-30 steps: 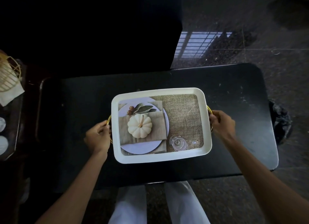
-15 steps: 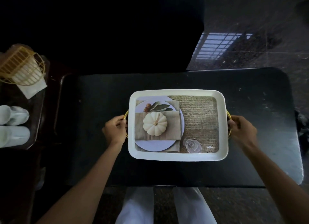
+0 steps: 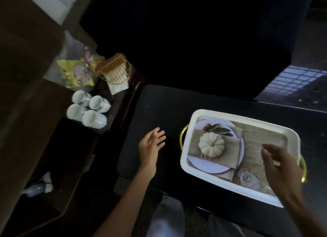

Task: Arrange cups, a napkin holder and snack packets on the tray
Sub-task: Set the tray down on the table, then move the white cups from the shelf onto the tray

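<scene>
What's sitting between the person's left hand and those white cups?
In the head view, only bare dark tabletop and the side table's raised wooden edge lie between the open left hand and the white cups.

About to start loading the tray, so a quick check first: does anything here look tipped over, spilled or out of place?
Yes: the four white cups on the side table lie on their sides, mouths toward the camera, not upright. The napkin holder also looks tilted. No spill is visible; the tray sits flat.
</scene>
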The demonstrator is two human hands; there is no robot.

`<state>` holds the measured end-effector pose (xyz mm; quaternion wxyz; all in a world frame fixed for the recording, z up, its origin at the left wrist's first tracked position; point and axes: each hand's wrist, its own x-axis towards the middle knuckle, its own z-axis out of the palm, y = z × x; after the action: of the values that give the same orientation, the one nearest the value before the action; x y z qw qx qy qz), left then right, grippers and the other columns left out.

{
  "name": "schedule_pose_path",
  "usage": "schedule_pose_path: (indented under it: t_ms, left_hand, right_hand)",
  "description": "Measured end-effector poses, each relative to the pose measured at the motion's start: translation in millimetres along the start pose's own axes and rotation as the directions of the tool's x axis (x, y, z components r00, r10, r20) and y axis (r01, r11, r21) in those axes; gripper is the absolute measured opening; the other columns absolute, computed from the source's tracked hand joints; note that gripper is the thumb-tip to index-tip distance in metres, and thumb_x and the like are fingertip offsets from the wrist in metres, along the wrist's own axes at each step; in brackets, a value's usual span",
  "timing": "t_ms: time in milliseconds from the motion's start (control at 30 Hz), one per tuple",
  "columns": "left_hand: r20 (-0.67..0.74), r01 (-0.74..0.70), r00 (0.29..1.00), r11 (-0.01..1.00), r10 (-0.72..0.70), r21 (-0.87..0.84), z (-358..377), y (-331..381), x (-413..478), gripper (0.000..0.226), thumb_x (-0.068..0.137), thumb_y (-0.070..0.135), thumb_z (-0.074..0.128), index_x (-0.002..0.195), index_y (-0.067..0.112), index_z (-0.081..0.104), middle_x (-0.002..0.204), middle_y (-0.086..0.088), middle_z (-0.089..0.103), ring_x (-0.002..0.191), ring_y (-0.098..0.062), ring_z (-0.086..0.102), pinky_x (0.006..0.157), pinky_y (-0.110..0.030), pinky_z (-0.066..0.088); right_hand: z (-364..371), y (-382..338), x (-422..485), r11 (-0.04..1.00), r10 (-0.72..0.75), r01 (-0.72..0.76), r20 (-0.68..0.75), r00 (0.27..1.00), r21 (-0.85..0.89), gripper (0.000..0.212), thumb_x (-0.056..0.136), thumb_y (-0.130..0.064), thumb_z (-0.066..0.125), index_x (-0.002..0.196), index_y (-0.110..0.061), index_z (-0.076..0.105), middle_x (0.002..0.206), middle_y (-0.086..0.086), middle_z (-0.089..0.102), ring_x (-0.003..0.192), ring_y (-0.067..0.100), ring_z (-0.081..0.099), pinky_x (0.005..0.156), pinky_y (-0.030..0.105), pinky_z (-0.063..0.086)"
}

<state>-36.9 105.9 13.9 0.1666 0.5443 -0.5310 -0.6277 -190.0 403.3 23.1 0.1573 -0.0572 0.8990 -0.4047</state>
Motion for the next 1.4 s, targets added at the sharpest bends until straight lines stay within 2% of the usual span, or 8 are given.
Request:
schedule_pose_path:
  t_ms: [100,300,467,567,767,967,1233,1400]
  left_hand:
    - [-0.044,-0.070,0.997,0.997,0.069,-0.025,-36,13,-3,0.021,0.104,0.029,0.053,0.118,0.022,0.068,0.113,-0.003,0.076,0.103,-0.015,0.074,0.085,-0.031,0.060]
    - [-0.210,-0.220,0.951,0.974,0.228,0.060,-138,30,23,0.020,0.105,0.025,0.052,0.116,0.024,0.068,0.113,-0.003,0.074,0.103,-0.019,0.073,0.086,-0.035,0.059]
    - [-0.373,-0.213,0.903,0.976,0.213,0.043,-223,38,87,0.023,0.104,0.019,0.052,0.119,0.012,0.068,0.112,-0.007,0.073,0.106,-0.024,0.072,0.089,-0.039,0.060]
    - [-0.347,-0.202,0.917,0.979,0.198,0.025,-254,44,128,0.022,0.104,0.018,0.051,0.118,0.011,0.068,0.115,-0.011,0.072,0.107,-0.024,0.072,0.089,-0.036,0.060]
    - [-0.178,-0.141,0.974,0.990,0.138,-0.006,-270,44,167,0.018,0.104,0.016,0.052,0.108,0.019,0.069,0.107,0.000,0.075,0.105,-0.016,0.072,0.094,-0.035,0.059]
    - [-0.103,-0.114,0.988,0.993,0.113,-0.004,-270,46,172,0.026,0.104,0.023,0.053,0.121,0.014,0.070,0.113,-0.003,0.076,0.108,-0.009,0.072,0.100,-0.038,0.056]
    - [-0.028,-0.089,0.996,0.995,0.087,-0.052,-271,51,167,0.031,0.106,0.023,0.051,0.128,0.012,0.069,0.120,0.000,0.075,0.116,-0.009,0.069,0.102,-0.037,0.055]
    - [-0.009,-0.095,0.995,0.994,0.094,-0.059,-270,50,161,0.029,0.106,0.024,0.049,0.125,0.018,0.071,0.114,0.009,0.077,0.115,-0.006,0.069,0.100,-0.032,0.055]
  right_hand:
    - [31,-27,-9,0.999,-0.044,0.042,0.076,0.996,0.023,0.021,0.098,-0.017,0.057,0.116,-0.010,0.065,0.106,0.011,0.069,0.091,0.024,0.063,0.074,0.035,0.049]
    - [121,-99,-39,0.988,-0.149,0.137,0.191,0.970,0.073,0.023,0.097,-0.015,0.058,0.117,-0.006,0.066,0.108,0.010,0.071,0.089,0.020,0.066,0.072,0.022,0.049]
    - [219,-175,-63,0.976,-0.203,0.181,0.206,0.957,0.120,0.015,0.092,-0.019,0.068,0.107,-0.020,0.067,0.095,-0.008,0.070,0.086,-0.014,0.063,0.071,-0.002,0.042]
    - [278,-215,-70,0.965,-0.225,0.178,0.263,0.938,0.192,0.018,0.091,-0.019,0.071,0.107,-0.025,0.066,0.099,-0.009,0.071,0.090,-0.007,0.066,0.073,0.000,0.045]
    - [371,-265,-72,0.966,-0.206,0.139,0.321,0.925,0.219,0.029,0.087,-0.018,0.075,0.115,-0.015,0.065,0.108,-0.006,0.069,0.097,0.002,0.067,0.074,0.006,0.051]
    - [403,-280,-72,0.978,-0.168,0.112,0.348,0.923,0.174,0.036,0.086,-0.016,0.076,0.120,-0.014,0.065,0.115,-0.003,0.068,0.105,0.004,0.065,0.082,0.018,0.058]
    - [417,-290,-72,0.968,-0.218,0.163,0.308,0.926,0.193,0.016,0.086,-0.013,0.076,0.101,-0.015,0.073,0.089,-0.013,0.072,0.085,-0.006,0.068,0.069,0.004,0.049]
    - [421,-289,-74,0.959,-0.231,0.180,0.237,0.944,0.217,0.006,0.089,-0.014,0.072,0.095,-0.012,0.074,0.079,-0.014,0.070,0.076,-0.005,0.068,0.063,0.005,0.047]
